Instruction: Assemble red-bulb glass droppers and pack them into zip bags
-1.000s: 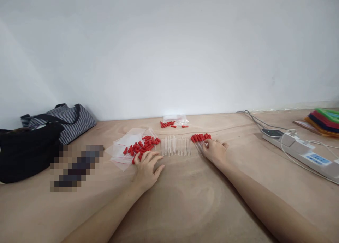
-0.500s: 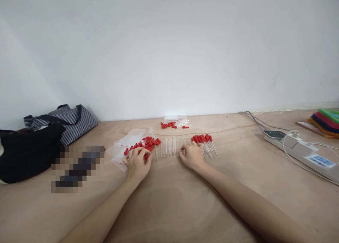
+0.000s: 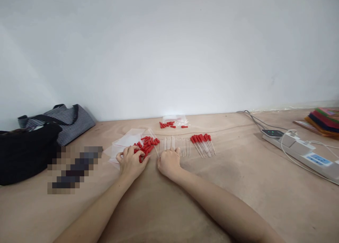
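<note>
My left hand [image 3: 132,162] rests with bent, spread fingers at the near edge of a pile of red rubber bulbs [image 3: 149,142]. One bulb shows between its thumb and index finger; whether it is gripped is unclear. My right hand [image 3: 170,162] is curled over the near ends of a row of clear glass tubes [image 3: 167,143], its fingertips hidden. More thin clear tubes [image 3: 185,147] lie just right of it. Farther right, several tubes fitted with red bulbs [image 3: 202,139] lie side by side. Clear plastic bags [image 3: 127,140] are under and beside the loose bulbs.
More red bulbs [image 3: 166,124] lie near the wall by a clear bag [image 3: 173,118]. A striped bag [image 3: 71,119] and black bag [image 3: 29,153] are at left, near a pixelated object [image 3: 76,170]. A power strip [image 3: 312,158] and coloured stack [image 3: 324,121] are at right.
My right hand has moved left from beside the bulb-fitted tubes to the clear tubes, uncovering the fitted ones. My left hand has shifted slightly left and its fingers are more spread.
</note>
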### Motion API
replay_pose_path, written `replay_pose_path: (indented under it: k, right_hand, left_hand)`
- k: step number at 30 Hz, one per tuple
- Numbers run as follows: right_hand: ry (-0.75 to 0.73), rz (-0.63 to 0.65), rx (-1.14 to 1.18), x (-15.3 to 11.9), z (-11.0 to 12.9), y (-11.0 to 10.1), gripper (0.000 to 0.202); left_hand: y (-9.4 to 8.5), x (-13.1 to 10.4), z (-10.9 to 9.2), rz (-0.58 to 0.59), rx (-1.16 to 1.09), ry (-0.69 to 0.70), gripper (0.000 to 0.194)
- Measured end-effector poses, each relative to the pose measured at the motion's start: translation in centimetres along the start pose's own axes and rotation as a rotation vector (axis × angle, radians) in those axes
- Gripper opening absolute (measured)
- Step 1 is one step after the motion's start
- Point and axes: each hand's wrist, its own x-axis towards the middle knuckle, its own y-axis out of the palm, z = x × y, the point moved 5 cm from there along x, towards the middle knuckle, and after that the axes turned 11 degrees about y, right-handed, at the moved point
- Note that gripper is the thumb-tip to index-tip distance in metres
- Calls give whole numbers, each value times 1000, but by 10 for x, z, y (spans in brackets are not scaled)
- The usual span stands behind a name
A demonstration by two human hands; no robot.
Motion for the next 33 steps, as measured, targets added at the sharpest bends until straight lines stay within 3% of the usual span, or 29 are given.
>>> replay_pose_path:
  k: [7,13,15,19,25,29,33]
  right_hand:
    - [-52,109,-92,-30,-29,-11,22]
    - [-15,107,-14,-40,-96,-21,14]
    - [-11,98,46,-36,-109,-24,12]
    - [-93,42,152,-30,-106,-22,17]
    - [-51,-52,146,-29,-100,-9,14]
    - [-126,-170,182,-36,-100,-14,10]
    - [-154,-210,256,-38,-101,-18,11]
  left_hand:
    - [-14,-3,-18,-95,-67,125,13]
    - [-19,-11,-55,-15,-261,301,10]
    - [-16,-14,-63,28,-309,334,9]
    - [-7,-16,-68,95,-396,355,14]
    - [1,-13,-71,121,-435,346,18]
    - [1,-10,-77,109,-453,334,17]
    - [1,-9,-79,116,-482,279,14]
